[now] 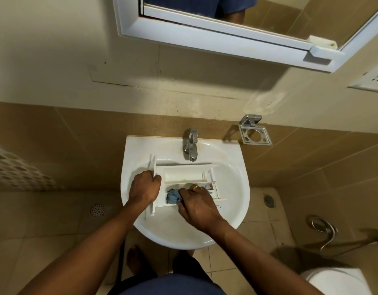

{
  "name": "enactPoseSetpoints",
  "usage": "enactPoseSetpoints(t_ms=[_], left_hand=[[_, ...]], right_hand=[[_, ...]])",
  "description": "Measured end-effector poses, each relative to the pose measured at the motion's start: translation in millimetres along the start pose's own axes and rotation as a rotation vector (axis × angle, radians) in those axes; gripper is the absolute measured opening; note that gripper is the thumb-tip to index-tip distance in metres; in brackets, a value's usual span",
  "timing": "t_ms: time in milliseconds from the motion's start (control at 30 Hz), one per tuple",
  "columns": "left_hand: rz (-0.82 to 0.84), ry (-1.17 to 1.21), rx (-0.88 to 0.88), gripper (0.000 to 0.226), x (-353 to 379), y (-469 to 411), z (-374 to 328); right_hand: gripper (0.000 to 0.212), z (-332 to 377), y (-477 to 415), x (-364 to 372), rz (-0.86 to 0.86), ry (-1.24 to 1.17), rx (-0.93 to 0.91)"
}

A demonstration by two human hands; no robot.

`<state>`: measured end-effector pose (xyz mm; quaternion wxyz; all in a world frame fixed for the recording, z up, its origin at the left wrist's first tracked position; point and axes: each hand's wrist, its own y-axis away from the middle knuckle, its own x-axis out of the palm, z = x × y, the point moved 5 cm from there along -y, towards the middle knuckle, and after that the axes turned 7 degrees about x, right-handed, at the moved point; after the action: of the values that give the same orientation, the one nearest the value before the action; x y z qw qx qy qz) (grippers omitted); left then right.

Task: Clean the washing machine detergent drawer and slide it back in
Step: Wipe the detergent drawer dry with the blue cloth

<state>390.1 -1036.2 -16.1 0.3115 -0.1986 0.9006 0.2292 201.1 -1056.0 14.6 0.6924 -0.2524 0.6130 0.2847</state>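
Head view: looking straight down at a person's two bare arms reaching into a white sink (128,167) on a tan tiled wall.
Left hand (144,186): closed, fingers curled round the upright front panel at the left end of the drawer (183,174), gripping it.
Right hand (196,206): fingers bent down into the drawer's near compartment, holding a crumpled blue cloth (172,195) against its floor; a gold ring (195,187) is on one finger.
Drawer: white plastic, lying in the basin just below the tap (191,145), its length running left to right, open side up.
Drawer contents: the far, long compartment holds nothing visible; the near one holds the cloth and the fingertips; the small right-hand sections are too blurred to read.
Sink contents: the drawer only, with a few dark specks on the basin near the right wrist.
Around: a metal holder (255,135) on the wall right of the tap, a mirror cabinet (205,37) above, a toilet (337,279) at lower right.
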Motion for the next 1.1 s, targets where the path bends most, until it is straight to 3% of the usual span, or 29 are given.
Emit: enactPoseSetpoints(t_ms=[200, 367, 533, 700, 800, 867, 933, 1000, 1100], left_hand=[[-0.009, -0.007, -0.006, 0.031, 6, 1, -1], [-0.032, 0.045, -0.051, 0.029, 4, 0, 8], [-0.017, 0.134, -0.093, 0.028, 0, -2, 11], [0.018, 0.153, -0.111, 0.031, -5, -4, 11], [0.052, 0.13, -0.108, 0.033, -4, -4, 8], [0.054, 0.136, -0.12, 0.032, -4, -6, 8], [0.054, 0.142, -0.132, 0.029, -5, -9, 10], [0.058, 0.153, -0.139, 0.028, -6, -12, 13], [0.055, 0.18, -0.151, 0.029, -6, -12, 17]], right_hand=[[0.026, -56, 7, -11, 0.065, 0.087, 0.053], [0.015, -25, -1, -8, -0.084, -0.13, 0.175], [0.026, 27, -19, 8, 0.006, -0.101, 0.068], [0.018, -10, -24, -3, 0.128, -0.497, 0.121], [0.016, -38, -24, -27, -0.019, -0.556, 0.264], [0.02, -24, -27, -39, -0.056, -0.631, 0.187], [0.029, 9, -28, -35, 0.028, -0.641, 0.003], [0.034, 38, -23, -13, 0.1, -0.457, -0.129], [0.042, 46, -18, 12, 0.093, -0.318, -0.14]])
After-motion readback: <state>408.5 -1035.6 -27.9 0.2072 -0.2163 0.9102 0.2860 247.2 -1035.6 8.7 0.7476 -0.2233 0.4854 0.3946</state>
